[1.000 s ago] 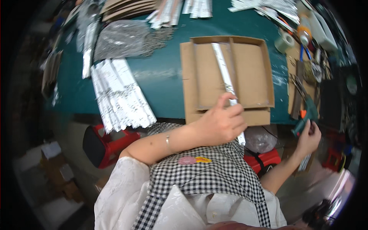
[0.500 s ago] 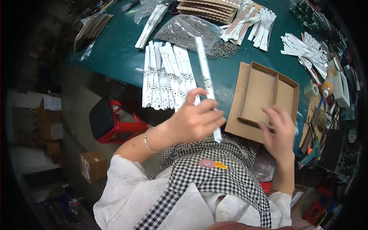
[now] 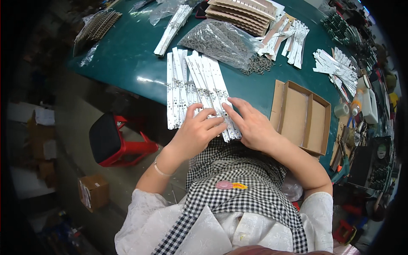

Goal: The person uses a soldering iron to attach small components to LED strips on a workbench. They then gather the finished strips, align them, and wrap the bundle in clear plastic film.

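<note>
A row of long white strips (image 3: 199,89) with dark speckled marks lies at the table's near edge, some crossing others, their near ends jutting over my lap. On its near part rests my left hand (image 3: 196,129), fingers bent and apart, touching the strips without visibly gripping one. My right hand (image 3: 253,127) reaches in from the right. Its fingers are stretched out and spread, the tips against the strips on the row's right side. The undersides of both hands are hidden.
A shallow divided cardboard box (image 3: 297,114) lies right of the strips. Beyond them are a clear bag of small screw-like pieces (image 3: 216,40), some spilled pieces (image 3: 258,64) and stacked corrugated card (image 3: 242,15). Bottles (image 3: 369,104) stand at the right. A red stool (image 3: 119,142) stands left.
The single strip my left hand held up is no longer raised; that hand has come down onto the row. My right hand has moved left from the cardboard box to the strips.
</note>
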{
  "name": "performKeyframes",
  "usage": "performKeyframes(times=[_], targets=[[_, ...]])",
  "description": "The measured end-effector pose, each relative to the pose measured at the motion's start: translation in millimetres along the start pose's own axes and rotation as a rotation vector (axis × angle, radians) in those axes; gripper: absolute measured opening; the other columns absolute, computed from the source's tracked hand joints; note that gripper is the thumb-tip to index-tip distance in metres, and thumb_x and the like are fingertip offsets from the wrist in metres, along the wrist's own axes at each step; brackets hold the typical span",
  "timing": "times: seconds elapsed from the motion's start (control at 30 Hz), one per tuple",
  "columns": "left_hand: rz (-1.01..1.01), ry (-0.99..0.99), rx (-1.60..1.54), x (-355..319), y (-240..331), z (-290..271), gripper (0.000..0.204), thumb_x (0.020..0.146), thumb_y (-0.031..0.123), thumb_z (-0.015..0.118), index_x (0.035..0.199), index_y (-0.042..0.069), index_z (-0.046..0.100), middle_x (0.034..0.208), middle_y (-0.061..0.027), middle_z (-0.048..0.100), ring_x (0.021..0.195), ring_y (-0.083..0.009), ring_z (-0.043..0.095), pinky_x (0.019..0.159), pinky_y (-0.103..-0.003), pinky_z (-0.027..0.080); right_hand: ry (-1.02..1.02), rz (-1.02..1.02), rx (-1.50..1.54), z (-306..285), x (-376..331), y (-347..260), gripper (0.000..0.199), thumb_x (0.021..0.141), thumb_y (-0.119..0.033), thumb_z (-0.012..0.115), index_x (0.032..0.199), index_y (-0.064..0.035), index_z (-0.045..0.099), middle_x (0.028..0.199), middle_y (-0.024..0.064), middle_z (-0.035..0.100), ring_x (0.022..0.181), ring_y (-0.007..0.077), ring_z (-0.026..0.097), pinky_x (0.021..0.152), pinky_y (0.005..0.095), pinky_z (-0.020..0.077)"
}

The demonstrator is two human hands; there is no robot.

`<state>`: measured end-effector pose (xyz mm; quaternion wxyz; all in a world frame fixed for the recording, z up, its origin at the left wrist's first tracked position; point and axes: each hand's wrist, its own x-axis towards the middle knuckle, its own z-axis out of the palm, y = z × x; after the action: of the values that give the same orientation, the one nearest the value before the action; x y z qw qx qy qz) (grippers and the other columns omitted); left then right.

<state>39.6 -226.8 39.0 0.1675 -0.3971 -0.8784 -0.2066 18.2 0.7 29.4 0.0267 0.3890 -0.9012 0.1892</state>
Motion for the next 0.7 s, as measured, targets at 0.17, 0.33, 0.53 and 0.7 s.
performKeyframes(times=[0.17,0.33,0.53,0.7], targets=[[-0.21,0.362,0.12,-38.3,-47.0,-41.6,0.042,0.066,-0.016,0.057,0.101,0.002,0.072,0.104,-0.0096,0.071,0.102,-0.0319,0.062,0.095,-0.042,0.044,-0.019,-0.008,0.053,8.5,7.7,6.0,0.088,0.067,0.0,0.069,0.149,-0.0087,0.036,0.15,0.0196,0.036,0.139,0.0381,0.037,0.115,0.0458,0.0338],[-0.389,0.046,0.179,-86.8,-105.0,-26.6,0.091,0.062,0.0,0.078,0.145,0.015,0.044,0.157,-0.0157,0.031,0.145,-0.038,0.028,0.109,-0.051,0.03,-0.02,-0.13,0.034,10.0,22.5,10.4,0.077,0.075,-0.003,0.066,0.147,-0.0122,0.04,0.152,0.0181,0.036,0.141,0.0363,0.035,0.115,0.0482,0.0322],[-0.13,0.177,0.125,-71.6,-121.2,5.1,0.066,0.074,0.012,0.075,0.136,0.02,0.056,0.149,-0.0105,0.046,0.141,-0.0358,0.036,0.107,-0.048,0.032,0.0,-0.284,-0.007,23.9,32.7,7.7,0.061,0.085,-0.012,0.059,0.144,-0.0194,0.045,0.152,0.012,0.038,0.138,0.0324,0.04,0.113,0.048,0.0351],[0.021,0.115,0.016,-47.1,-109.1,2.6,0.039,0.079,0.016,0.069,0.117,0.023,0.071,0.133,-0.0022,0.062,0.131,-0.0298,0.049,0.105,-0.044,0.036,-0.012,-0.266,-0.084,27.8,32.9,-0.6,0.054,0.088,-0.016,0.056,0.142,-0.0207,0.047,0.151,0.0083,0.042,0.135,0.031,0.044,0.112,0.0492,0.0365]])
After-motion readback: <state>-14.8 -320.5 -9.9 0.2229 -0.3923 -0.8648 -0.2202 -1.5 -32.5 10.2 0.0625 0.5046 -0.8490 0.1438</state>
